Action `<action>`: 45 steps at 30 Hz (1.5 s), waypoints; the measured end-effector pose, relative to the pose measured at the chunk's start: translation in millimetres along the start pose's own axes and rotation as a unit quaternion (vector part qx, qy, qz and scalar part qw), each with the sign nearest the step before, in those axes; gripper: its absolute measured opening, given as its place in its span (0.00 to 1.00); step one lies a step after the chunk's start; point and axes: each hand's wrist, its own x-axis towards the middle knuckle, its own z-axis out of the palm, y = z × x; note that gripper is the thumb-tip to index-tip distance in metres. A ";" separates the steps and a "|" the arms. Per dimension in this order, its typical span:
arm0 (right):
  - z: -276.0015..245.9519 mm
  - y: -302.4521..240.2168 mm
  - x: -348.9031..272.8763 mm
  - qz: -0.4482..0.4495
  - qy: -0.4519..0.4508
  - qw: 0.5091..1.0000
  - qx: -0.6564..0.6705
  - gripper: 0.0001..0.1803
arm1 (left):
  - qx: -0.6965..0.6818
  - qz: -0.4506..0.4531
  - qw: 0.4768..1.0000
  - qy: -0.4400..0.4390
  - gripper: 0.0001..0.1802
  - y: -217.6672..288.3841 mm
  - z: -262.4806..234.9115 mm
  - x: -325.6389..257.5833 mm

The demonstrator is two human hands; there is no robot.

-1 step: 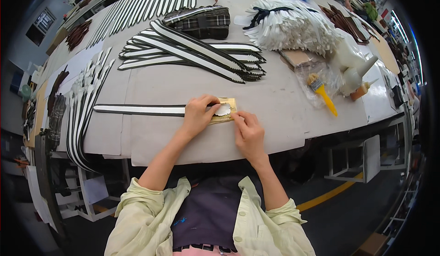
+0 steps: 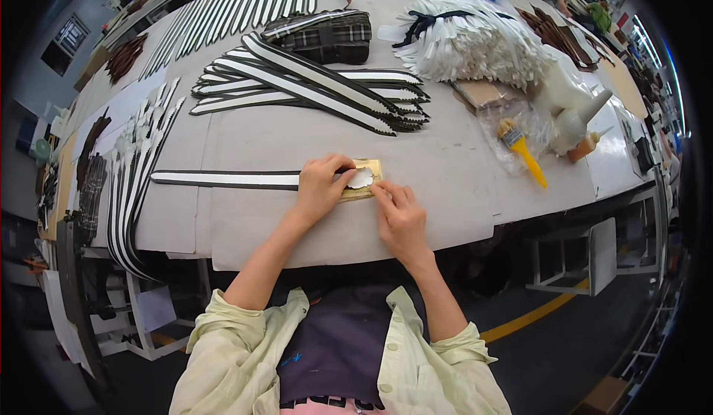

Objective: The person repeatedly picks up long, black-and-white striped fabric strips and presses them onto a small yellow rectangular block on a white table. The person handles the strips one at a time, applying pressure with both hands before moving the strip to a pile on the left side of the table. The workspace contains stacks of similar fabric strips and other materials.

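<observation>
A long black-edged strap with a white middle band (image 2: 223,178) lies crosswise on the table in front of me. My left hand (image 2: 319,187) is closed over its right part, thumb and fingers pinching it near the end. The strap's scalloped white tip (image 2: 362,179) rests on a small yellow block (image 2: 374,166). At the right edge of that tip, my right hand (image 2: 403,220) has its thumb and forefinger pressed together. Whatever lies between these fingertips is too small to make out.
Beyond my hands lies a crossed pile of similar straps (image 2: 297,81), with a plaid bundle (image 2: 327,36) behind it. More straps (image 2: 141,162) hang over the left front edge. To the right are white strips (image 2: 475,44), a yellow-handled brush (image 2: 529,161) and plastic bottles (image 2: 572,129).
My right hand has shifted slightly left, its fingertips staying by the white tip. The left hand and the strap look the same.
</observation>
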 end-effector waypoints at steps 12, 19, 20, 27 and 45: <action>8.7 -3.6 0.8 -0.065 -0.074 0.989 -0.112 0.32 | 0.022 0.041 0.998 0.033 0.06 0.2 6.5 0.1; 12.5 -3.9 -1.7 -0.047 -0.079 0.986 -0.141 0.28 | 0.033 0.041 0.998 0.030 0.04 2.3 9.1 0.1; 12.2 -4.8 -0.8 -0.052 -0.078 0.985 -0.146 0.28 | 0.036 0.042 0.998 0.030 0.05 1.8 9.3 -0.3; 13.2 -14.3 -0.7 -0.021 -0.068 0.978 -0.194 0.28 | 0.049 0.062 0.996 -0.044 0.13 -1.2 -8.6 -1.5; 13.9 -13.3 2.0 -0.010 -0.042 0.988 -0.151 0.28 | 0.143 0.078 0.951 -0.261 0.17 -11.0 -54.1 6.8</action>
